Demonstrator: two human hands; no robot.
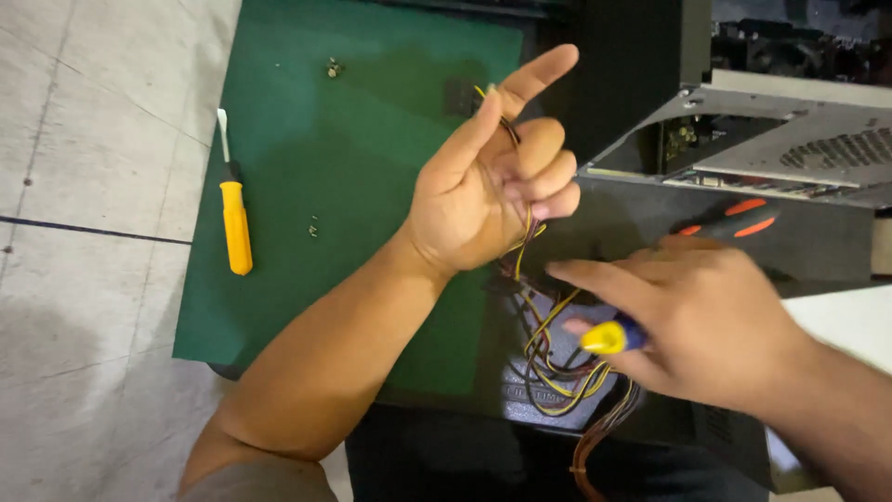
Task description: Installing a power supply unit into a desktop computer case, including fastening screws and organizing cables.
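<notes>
A big green mat (307, 167) lies under a black computer case (650, 232). The left hand (483, 186) is closed around a bunch of wires (557, 363). The right hand (688, 325) grips a small yellow-tipped tool (609, 336). 1 yellow screwdriver (234, 218) rests on the mat.

Left hand (488, 186) lifts coloured wires (548, 358); right hand (692, 321) grips a yellow-tipped tool (609, 336).

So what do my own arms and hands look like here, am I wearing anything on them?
Both hands are bare: no gloves, rings or watch show on the left hand or the right hand. Both forearms are uncovered too. The only clothing in view is a grey sleeve edge at the left upper arm, near the bottom of the picture. No markings or bandages show on the fingers.
</notes>
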